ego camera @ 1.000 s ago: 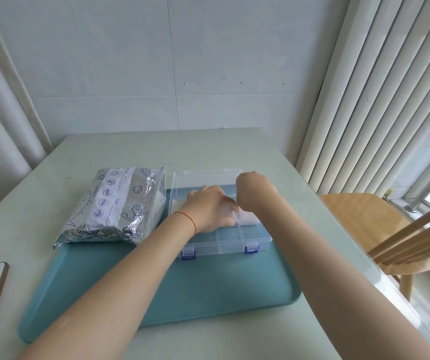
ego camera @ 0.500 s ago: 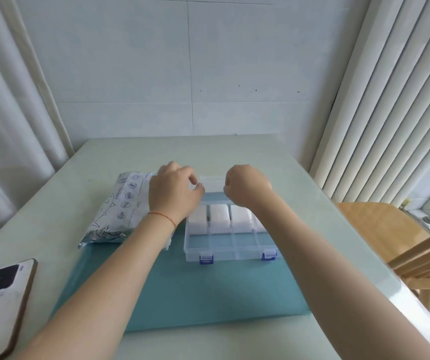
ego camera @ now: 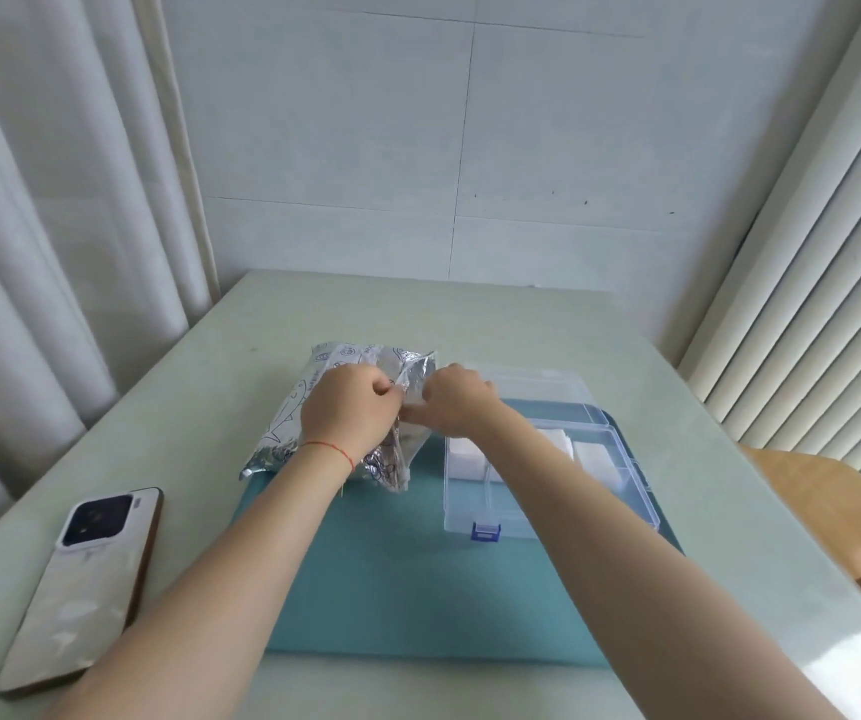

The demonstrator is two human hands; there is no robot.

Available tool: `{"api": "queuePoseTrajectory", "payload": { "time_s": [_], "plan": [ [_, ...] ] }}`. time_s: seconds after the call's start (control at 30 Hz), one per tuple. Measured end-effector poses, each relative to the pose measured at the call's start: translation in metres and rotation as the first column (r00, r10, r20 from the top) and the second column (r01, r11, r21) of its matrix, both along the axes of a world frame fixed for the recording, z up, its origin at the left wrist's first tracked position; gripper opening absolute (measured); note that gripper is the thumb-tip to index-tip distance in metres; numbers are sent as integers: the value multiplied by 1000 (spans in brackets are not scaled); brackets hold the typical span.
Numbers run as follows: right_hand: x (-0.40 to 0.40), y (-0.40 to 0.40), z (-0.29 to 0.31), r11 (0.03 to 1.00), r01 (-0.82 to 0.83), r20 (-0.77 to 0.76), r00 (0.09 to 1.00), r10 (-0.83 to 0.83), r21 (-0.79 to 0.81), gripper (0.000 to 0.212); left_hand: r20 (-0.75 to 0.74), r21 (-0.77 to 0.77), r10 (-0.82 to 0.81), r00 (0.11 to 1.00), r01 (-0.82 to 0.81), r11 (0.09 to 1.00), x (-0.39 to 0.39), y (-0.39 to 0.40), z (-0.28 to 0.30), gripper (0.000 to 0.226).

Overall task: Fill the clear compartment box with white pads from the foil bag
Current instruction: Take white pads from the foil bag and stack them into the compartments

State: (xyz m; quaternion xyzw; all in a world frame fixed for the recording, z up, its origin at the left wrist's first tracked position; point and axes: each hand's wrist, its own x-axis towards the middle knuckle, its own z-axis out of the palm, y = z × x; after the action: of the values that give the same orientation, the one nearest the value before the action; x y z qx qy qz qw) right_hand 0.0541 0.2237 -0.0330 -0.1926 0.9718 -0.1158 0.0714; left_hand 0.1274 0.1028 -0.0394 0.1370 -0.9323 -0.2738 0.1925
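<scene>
The silver foil bag (ego camera: 293,407) with printed drawings lies at the tray's back left corner. My left hand (ego camera: 347,418) grips one side of its open edge and my right hand (ego camera: 451,402) pinches the other side, both right at the bag's mouth. The clear compartment box (ego camera: 620,491) stands open to the right on the teal tray (ego camera: 407,579), its lid (ego camera: 537,381) folded back. White pads (ego camera: 597,457) fill its far row of compartments; the near row shows only tray colour. My right forearm crosses over the box's left part.
A white phone (ego camera: 87,579) lies face down on the table's left front. A wooden chair (ego camera: 833,511) stands at the right, beside vertical blinds. A curtain hangs at the left. The tray sits on a pale green table (ego camera: 496,319) against a tiled wall.
Both hands left the box and moved left to the foil bag, where they now hold its open edge. The view shifted, so the box appears further right.
</scene>
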Motion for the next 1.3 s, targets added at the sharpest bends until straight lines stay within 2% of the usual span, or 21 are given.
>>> {"api": "queuePoseTrajectory", "payload": {
  "time_s": [0.17,0.27,0.33,0.43,0.5,0.6,0.63,0.73,0.83,0.9,1.03,1.1,1.17,1.2,1.3],
  "plan": [
    [3,-9,-3,999,15,-3,1000,-15,37,45,-108,54,15,994,-9,998,2,-1,-1,26],
    [6,-12,-3,999,33,-26,999,-32,38,59,-163,87,19,986,-5,996,2,-3,-3,26],
    [6,-14,-3,998,47,-23,999,-46,44,61,-197,99,22,980,-2,995,3,-3,-3,27],
    [6,-16,-5,995,67,-1,998,-67,73,54,-211,125,33,977,-7,992,4,-4,-1,26],
    [6,-16,-5,994,85,18,996,-87,67,43,-206,129,42,978,-15,992,5,-7,-1,26],
    [3,-14,-1,992,117,46,992,-115,-41,17,-184,131,42,982,-18,991,5,-10,-1,24],
    [2,-11,2,987,129,63,990,-124,-91,16,-173,133,43,984,-19,991,4,-11,-1,24],
    [1,3,15,965,133,86,990,-116,-227,34,-127,125,37,991,-21,992,2,-11,-2,26],
    [2,22,29,947,141,93,989,-119,-288,23,-68,119,26,997,-18,993,0,-9,-2,27],
    [3,36,34,908,167,122,984,-129,-384,13,-37,126,16,999,-11,992,0,-6,1,33],
    [8,65,43,807,183,165,980,-108,-561,19,-77,232,59,995,-40,972,-3,7,12,59],
    [11,77,44,780,152,186,981,-46,-607,21,-105,357,39,994,1,934,-7,14,18,63],
    [13,84,42,758,120,201,979,16,-641,22,-145,523,-37,989,108,845,-9,23,22,62],
    [14,87,42,748,111,206,978,35,-654,22,-145,606,-92,985,162,779,-10,27,23,57],
    [15,89,41,704,111,233,969,79,-701,19,-140,788,-211,967,238,568,-14,39,21,21]
  ]
}}
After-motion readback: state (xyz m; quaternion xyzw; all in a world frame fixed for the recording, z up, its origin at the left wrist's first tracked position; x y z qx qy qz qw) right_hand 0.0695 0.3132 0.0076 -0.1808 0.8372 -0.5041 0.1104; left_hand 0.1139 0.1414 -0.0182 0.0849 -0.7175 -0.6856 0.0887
